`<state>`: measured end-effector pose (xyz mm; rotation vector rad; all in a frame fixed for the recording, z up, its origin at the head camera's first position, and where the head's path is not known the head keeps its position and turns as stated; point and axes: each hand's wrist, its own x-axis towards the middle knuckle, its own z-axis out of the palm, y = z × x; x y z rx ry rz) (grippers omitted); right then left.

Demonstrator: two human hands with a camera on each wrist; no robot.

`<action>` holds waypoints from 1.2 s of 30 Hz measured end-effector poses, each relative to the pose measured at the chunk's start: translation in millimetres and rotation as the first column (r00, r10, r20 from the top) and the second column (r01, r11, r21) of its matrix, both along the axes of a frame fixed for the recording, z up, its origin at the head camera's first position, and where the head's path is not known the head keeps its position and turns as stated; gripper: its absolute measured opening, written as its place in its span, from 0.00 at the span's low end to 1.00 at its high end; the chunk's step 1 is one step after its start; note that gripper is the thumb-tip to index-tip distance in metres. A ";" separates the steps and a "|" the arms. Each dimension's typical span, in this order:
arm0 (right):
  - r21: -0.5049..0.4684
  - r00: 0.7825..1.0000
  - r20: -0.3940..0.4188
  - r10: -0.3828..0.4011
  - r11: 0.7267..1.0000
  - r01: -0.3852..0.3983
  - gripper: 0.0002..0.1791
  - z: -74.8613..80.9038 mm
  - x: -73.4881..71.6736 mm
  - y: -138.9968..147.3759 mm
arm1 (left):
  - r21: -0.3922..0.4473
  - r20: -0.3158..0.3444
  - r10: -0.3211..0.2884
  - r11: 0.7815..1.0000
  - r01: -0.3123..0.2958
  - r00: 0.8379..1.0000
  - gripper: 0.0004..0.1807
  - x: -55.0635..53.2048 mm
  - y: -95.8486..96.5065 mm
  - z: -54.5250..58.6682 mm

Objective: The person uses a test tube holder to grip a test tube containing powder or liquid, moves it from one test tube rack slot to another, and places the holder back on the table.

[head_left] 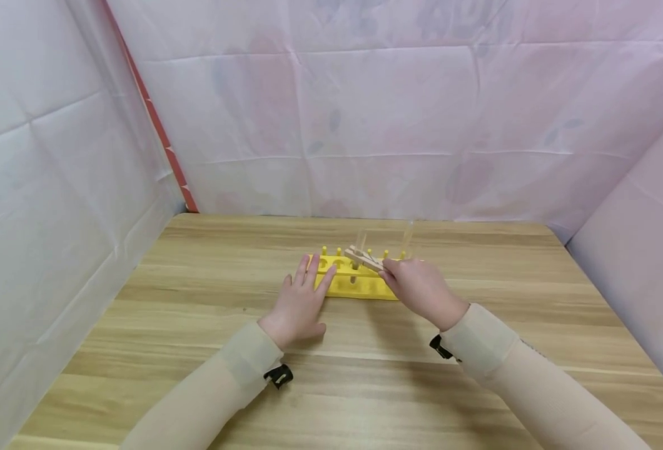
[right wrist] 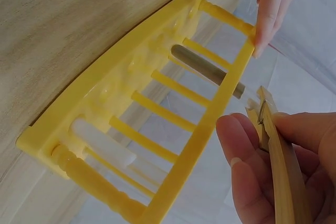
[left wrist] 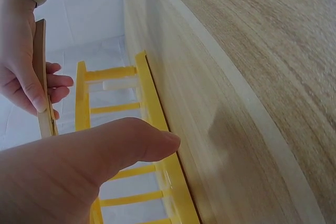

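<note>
My right hand (head_left: 421,290) holds a wooden test tube clamp (right wrist: 283,166), its thumb on one side and curled fingers on the other. The clamp's jaws are at the upper part of a test tube (right wrist: 202,66) with dark grey contents. That tube stands in a yellow test tube rack (head_left: 337,287), its lower end reaching down near the base. Straight fingers of my left hand (head_left: 298,306) rest on the rack's left end, and its thumb (left wrist: 136,140) points across the front. A second test tube (right wrist: 102,142) with white contents stands near the rack's right end.
The rack sits on a wood-grain table (head_left: 365,387), toward its far side. Yellow pegs (head_left: 324,250) rise along the rack's back. Pale sheets (head_left: 388,112) hang behind and at both sides of the table.
</note>
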<state>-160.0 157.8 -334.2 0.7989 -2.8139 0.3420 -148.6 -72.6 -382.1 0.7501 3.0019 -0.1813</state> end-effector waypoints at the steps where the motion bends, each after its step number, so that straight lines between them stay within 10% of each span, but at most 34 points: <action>1: 0.002 1.000 0.000 0.001 1.000 -0.001 0.16 -0.5 -0.1 0.1 | 0.000 0.000 0.000 1.000 0.000 1.000 0.61 0.1 0.1 0.2; 36: -0.010 0.999 0.053 -0.003 1.000 0.004 0.18 -14.0 -1.6 -4.1 | 0.004 0.008 0.008 1.000 -0.008 1.000 0.61 -0.3 -2.3 -3.9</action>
